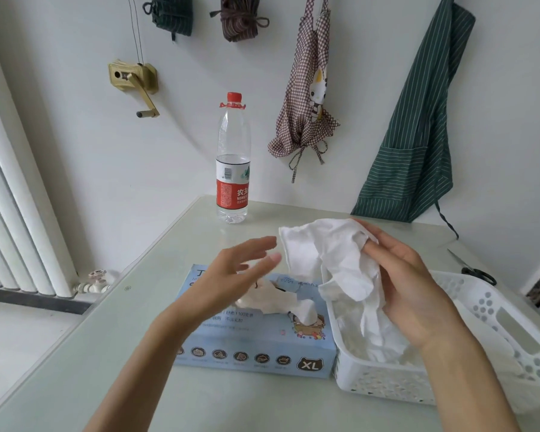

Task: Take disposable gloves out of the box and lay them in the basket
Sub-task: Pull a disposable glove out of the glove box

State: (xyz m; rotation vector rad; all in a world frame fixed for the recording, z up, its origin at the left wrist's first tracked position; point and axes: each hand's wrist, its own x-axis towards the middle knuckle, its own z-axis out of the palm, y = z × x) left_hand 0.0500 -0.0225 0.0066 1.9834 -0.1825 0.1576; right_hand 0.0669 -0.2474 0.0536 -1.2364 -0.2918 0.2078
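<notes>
The right hand [418, 285] pinches a white glove [331, 260] above the basket [493, 310], while the left hand [231, 275], fingers spread, hovers over the box [253, 353] at its nine o'clock.

The pale green glass-topped table [113, 353] lies bare in front of and left of the light blue cardboard glove box [256, 353], giving open passage there. The white perforated plastic basket [387, 388] touches the box's right end. A clear plastic water bottle with a red cap [233, 169] stands behind, and black-handled scissors [477, 272] lie beyond the basket.
</notes>
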